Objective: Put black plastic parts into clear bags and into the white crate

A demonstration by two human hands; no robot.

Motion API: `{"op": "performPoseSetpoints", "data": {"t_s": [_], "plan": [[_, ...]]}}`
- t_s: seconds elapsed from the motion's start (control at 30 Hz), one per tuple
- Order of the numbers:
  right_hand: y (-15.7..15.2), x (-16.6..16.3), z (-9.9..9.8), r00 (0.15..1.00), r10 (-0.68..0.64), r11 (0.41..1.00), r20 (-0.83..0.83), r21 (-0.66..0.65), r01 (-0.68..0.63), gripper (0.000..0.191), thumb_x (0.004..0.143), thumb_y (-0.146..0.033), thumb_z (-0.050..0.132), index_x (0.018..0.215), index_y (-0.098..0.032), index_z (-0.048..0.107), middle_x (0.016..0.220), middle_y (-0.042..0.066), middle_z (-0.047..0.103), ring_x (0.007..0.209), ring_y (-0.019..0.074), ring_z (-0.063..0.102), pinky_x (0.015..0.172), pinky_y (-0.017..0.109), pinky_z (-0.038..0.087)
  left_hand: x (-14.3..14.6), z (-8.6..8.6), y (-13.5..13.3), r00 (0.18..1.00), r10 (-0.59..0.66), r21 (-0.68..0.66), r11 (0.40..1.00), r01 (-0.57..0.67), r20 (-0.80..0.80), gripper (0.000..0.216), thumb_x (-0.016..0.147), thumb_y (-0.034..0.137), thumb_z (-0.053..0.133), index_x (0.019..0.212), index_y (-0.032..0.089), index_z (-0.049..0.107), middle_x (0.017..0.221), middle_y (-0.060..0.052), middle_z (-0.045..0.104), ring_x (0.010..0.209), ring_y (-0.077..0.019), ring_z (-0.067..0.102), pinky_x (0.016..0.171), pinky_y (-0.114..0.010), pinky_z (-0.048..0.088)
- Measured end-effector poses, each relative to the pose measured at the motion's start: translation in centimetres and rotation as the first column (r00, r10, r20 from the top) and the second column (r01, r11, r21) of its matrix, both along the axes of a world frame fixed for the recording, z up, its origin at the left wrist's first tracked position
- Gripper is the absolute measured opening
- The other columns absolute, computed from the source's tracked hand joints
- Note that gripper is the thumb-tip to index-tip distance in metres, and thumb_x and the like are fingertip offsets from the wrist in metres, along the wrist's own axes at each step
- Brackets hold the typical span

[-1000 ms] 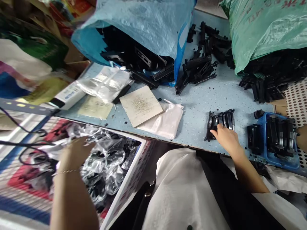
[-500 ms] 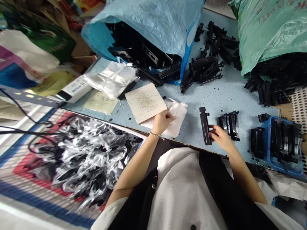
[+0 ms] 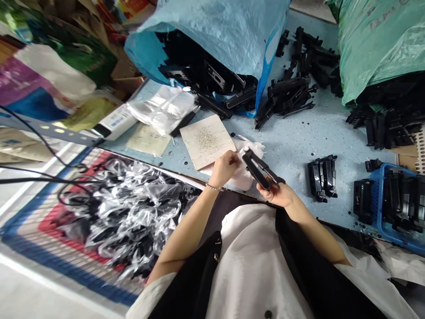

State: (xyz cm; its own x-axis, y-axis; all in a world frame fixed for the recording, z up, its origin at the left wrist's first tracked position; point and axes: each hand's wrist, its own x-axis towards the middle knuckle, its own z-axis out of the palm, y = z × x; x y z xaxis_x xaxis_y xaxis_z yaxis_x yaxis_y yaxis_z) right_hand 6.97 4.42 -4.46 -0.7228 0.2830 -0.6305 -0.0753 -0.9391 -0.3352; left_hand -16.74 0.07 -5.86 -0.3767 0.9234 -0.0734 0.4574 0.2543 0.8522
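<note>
At the table's front edge my left hand (image 3: pixel 225 168) is closed, its fingertips pinching the edge of a stack of thin clear plastic bags (image 3: pixel 241 180). My right hand (image 3: pixel 278 195) grips the lower end of a long black plastic part (image 3: pixel 255 169) with two arms that spread in a narrow V. That part is raised over the bags, its far end close to my left fingers. Behind my left hand lies a square board (image 3: pixel 207 138) with small gritty specks on it. A few similar black parts (image 3: pixel 322 178) stand together to the right of my right hand.
A blue bag (image 3: pixel 212 40) and a green bag (image 3: pixel 381 48) spill black parts (image 3: pixel 288 95) across the table's back. At right is a blue basket (image 3: pixel 378 195) of black parts. Below left, a crate holds bagged black pieces (image 3: pixel 133 204). Packaged plastic (image 3: pixel 164 106) lies at back left.
My right hand has moved left with the black part, from the table right of the bags to above them. The part has tilted and now shows two spread arms. My left hand stays at the bags.
</note>
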Motion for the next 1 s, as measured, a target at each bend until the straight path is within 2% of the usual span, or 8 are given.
{"op": "performPoseSetpoints", "data": {"t_s": [0.13,0.2,0.37,0.53,0.63,0.77,0.9,1.0], "plan": [[-0.6,0.0,-1.9,0.998,-0.017,0.998,0.061,-0.054,0.021,0.013,0.099,-0.019,0.051,0.091,-0.016,0.061,0.076,0.006,0.071,0.053,0.0087,0.055,0.045,0.015,0.047,-0.5,0.4,-0.2,0.917,-0.141,0.111,0.974,0.195,-0.374,0.038,0.085,0.004,0.041,0.101,0.014,0.073,0.116,-0.014,0.073,0.105,-0.0259,0.068,0.1,-0.045,0.052],[-0.8,0.1,-2.2,1.0,-0.013,0.994,-0.007,-0.105,0.012,0.01,0.098,-0.021,0.054,0.097,-0.015,0.062,0.08,0.005,0.071,0.054,0.0081,0.054,0.046,0.015,0.048,-0.6,0.5,-0.4,0.881,-0.195,0.091,0.962,0.258,-0.431,0.047,0.085,0.002,0.04,0.118,0.013,0.071,0.129,-0.016,0.068,0.115,-0.0274,0.066,0.106,-0.046,0.052],[-1.2,-0.9,-2.5,0.984,-0.059,0.976,-0.168,-0.218,0.021,0.02,0.098,-0.023,0.058,0.113,-0.012,0.063,0.083,0.002,0.067,0.057,0.0065,0.049,0.047,0.011,0.048,1.2,0.8,-1.7,0.932,-0.171,0.167,0.958,0.232,-0.319,0.062,0.086,0.004,0.044,0.147,0.016,0.051,0.147,-0.017,0.054,0.132,-0.0255,0.058,0.109,-0.041,0.053],[-1.9,-1.5,-3.4,0.988,-0.09,0.986,-0.125,-0.15,0.071,0.008,0.096,-0.023,0.059,0.097,-0.016,0.064,0.082,0.003,0.065,0.061,0.008,0.052,0.049,0.013,0.049,5.1,2.6,-4.7,0.934,-0.245,0.336,0.884,0.326,-0.26,0.059,0.095,0.006,0.043,0.152,0.022,0.046,0.146,-0.015,0.055,0.136,-0.0235,0.055,0.113,-0.04,0.05],[-2.7,0.3,-2.8,0.98,-0.119,0.986,-0.16,-0.134,0.098,0.009,0.093,-0.024,0.064,0.098,-0.017,0.064,0.081,0.002,0.063,0.059,0.0073,0.05,0.048,0.012,0.046,5.7,2.6,-6.1,0.95,-0.239,0.378,0.876,0.299,-0.199,0.058,0.097,0.009,0.045,0.153,0.027,0.046,0.144,-0.013,0.056,0.128,-0.0213,0.06,0.107,-0.037,0.054],[-3.8,2.2,-1.4,0.963,-0.147,0.985,-0.228,-0.119,0.122,0.019,0.092,-0.024,0.064,0.11,-0.018,0.064,0.073,-0.004,0.053,0.05,0.0053,0.035,0.04,0.009,0.036,5.0,0.8,-6.0,0.979,-0.073,0.365,0.92,0.139,-0.189,0.062,0.099,0.012,0.046,0.157,0.029,0.038,0.148,-0.017,0.052,0.104,-0.017,0.068,0.091,-0.033,0.06],[-4.0,1.3,-0.9,0.986,-0.062,0.998,-0.156,-0.027,0.059,0.019,0.093,-0.031,0.062,0.105,-0.018,0.065,0.075,-0.003,0.053,0.051,0.0066,0.035,0.041,0.013,0.037,5.7,0.5,-5.4,0.959,-0.009,0.451,0.881,0.141,-0.283,0.071,0.098,0.01,0.046,0.162,0.031,0.024,0.154,-0.017,0.047,0.125,-0.023,0.062,0.098,-0.037,0.058],[-3.1,0.4,-0.8,0.997,-0.077,0.963,0.008,0.259,0.073,0.021,0.09,-0.039,0.066,0.095,-0.019,0.063,0.076,-0.001,0.059,0.058,0.0085,0.046,0.05,0.018,0.045,7.2,1.7,-5.9,0.914,-0.143,0.492,0.805,0.331,-0.381,0.072,0.098,0.006,0.043,0.163,0.03,0.022,0.15,-0.015,0.052,0.138,-0.0244,0.055,0.112,-0.039,0.052]]}}
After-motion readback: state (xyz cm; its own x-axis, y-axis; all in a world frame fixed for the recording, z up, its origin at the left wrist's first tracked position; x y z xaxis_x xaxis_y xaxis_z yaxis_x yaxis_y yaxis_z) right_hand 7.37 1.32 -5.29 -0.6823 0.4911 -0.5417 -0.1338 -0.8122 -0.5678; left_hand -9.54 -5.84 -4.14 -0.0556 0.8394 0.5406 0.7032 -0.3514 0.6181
